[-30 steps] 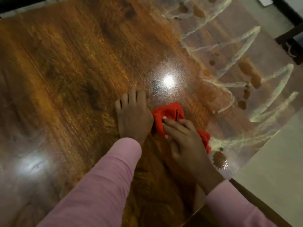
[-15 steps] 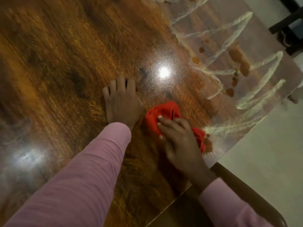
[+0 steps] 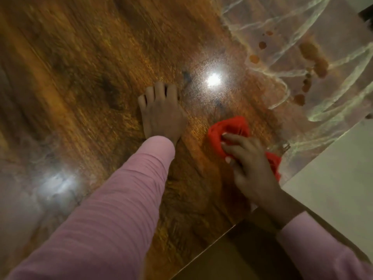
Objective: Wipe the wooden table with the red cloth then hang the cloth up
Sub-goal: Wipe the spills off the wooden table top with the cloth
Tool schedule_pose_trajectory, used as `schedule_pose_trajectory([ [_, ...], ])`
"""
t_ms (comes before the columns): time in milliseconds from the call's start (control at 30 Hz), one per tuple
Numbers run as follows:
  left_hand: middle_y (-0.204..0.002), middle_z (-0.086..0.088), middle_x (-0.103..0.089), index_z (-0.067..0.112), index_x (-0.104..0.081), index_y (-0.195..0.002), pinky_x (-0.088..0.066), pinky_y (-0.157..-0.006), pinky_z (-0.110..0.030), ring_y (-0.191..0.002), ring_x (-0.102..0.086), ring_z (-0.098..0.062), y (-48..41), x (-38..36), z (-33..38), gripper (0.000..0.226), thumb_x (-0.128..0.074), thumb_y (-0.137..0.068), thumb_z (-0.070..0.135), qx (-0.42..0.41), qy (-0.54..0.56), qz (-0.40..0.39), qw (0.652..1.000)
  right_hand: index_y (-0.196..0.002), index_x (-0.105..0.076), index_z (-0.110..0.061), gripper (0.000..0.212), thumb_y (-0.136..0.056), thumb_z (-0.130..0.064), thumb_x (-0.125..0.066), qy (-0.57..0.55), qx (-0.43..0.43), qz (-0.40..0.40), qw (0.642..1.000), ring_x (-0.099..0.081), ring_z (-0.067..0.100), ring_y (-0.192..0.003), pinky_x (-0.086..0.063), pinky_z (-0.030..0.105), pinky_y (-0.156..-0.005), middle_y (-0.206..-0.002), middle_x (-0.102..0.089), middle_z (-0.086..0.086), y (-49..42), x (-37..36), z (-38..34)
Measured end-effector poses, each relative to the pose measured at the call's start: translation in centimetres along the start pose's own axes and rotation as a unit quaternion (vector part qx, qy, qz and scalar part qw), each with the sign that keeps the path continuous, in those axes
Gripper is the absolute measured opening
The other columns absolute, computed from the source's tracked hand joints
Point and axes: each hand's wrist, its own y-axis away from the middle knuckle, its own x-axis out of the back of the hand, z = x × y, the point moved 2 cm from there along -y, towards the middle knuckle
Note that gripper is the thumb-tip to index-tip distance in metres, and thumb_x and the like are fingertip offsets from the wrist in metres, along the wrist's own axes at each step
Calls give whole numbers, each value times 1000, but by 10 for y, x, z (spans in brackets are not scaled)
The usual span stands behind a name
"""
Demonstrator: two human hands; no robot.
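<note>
The glossy wooden table (image 3: 90,77) fills most of the view. A crumpled red cloth (image 3: 226,130) lies on it near the right edge. My right hand (image 3: 250,164) lies on top of the cloth, fingers curled over it and pressing it down on the wood. My left hand (image 3: 161,116) rests flat on the table a little to the left of the cloth, fingers straight and pointing away from me. Both arms wear pink sleeves.
Pale wet streaks (image 3: 302,63) and several brown spots (image 3: 312,55) cover the table's far right part. The table's right edge (image 3: 288,174) borders a light floor (image 3: 333,168). Lamp glare (image 3: 213,79) shines ahead of the hands.
My right hand has slid the red cloth to the right, away from the left hand, toward the table's edge. The left hand stays flat on the wood.
</note>
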Motion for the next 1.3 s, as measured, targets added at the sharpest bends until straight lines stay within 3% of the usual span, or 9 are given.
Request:
schedule_pose_trajectory([
  [100,-106,-10,-56,15,-58,-98,-36,-83,-44,-98,-50,-31,0,-2,1,38,-29,-75,25,5,-2,3,1000,-132,-52,-20,49,-86,-8,-57,-15,58,-123,991,-32,17,-131,-27,31,-106,-146,-37,-6,44,-12,-20],
  [267,-111,-11,-56,14,-58,-102,-35,-86,-45,-102,-50,-32,0,-3,-1,38,-31,-77,25,7,-6,4,1000,-128,-50,-23,53,-80,-9,-68,61,81,-147,984,-37,19,-124,-41,31,-94,-140,-37,1,56,-8,-21],
  [367,-113,-12,-55,13,-57,-104,-34,-87,-46,-103,-49,-33,0,-4,-3,36,-33,-79,23,11,-7,8,1000,-119,-59,-18,42,-79,-9,-66,80,-29,-60,995,-44,25,-119,-44,39,-95,-131,-44,5,38,12,4],
  [467,-114,-14,-55,12,-56,-104,-34,-88,-46,-104,-49,-34,1,-5,-1,34,-35,-80,22,8,-16,10,1000,-114,-61,-11,36,-79,-7,-68,79,-153,54,984,-48,29,-111,-39,32,-92,-124,-47,10,16,35,30],
  [767,-115,-13,-55,14,-55,-104,-34,-89,-47,-106,-49,-33,2,-4,0,32,-36,-80,21,-2,-5,11,1000,-127,-55,-16,41,-87,-22,-65,28,-296,116,948,-42,18,-115,-37,24,-92,-130,-42,3,91,-32,-62],
  [900,-115,-11,-55,15,-56,-103,-34,-90,-46,-107,-49,-32,4,-3,-2,36,-32,-78,23,-7,4,14,1000,-125,-53,-15,38,-88,-18,-62,-8,-384,213,898,-42,14,-114,-31,24,-93,-130,-41,1,64,-19,-40],
  [1033,-115,-13,-55,13,-55,-103,-34,-91,-47,-107,-49,-33,3,-3,0,33,-36,-78,19,-15,5,10,1000,-127,-51,-9,40,-89,-18,-58,12,-478,265,837,-43,30,-125,-34,37,-106,-139,-39,11,12,38,29],
  [1167,-113,-13,-55,14,-54,-103,-33,-90,-46,-107,-49,-33,2,-3,2,29,-41,-77,16,-21,0,11,1000,-122,-56,-8,34,-89,-18,-57,24,-467,240,850,-45,33,-122,-36,38,-104,-137,-39,12,21,29,20],
  [1300,-114,-13,-55,13,-54,-104,-33,-90,-46,-106,-49,-33,2,-1,3,31,-42,-76,16,-22,-7,18,1000,-126,-55,-13,37,-90,-21,-60,1,-380,196,904,-43,19,-118,-32,26,-95,-131,-40,2,62,-15,-32],
])
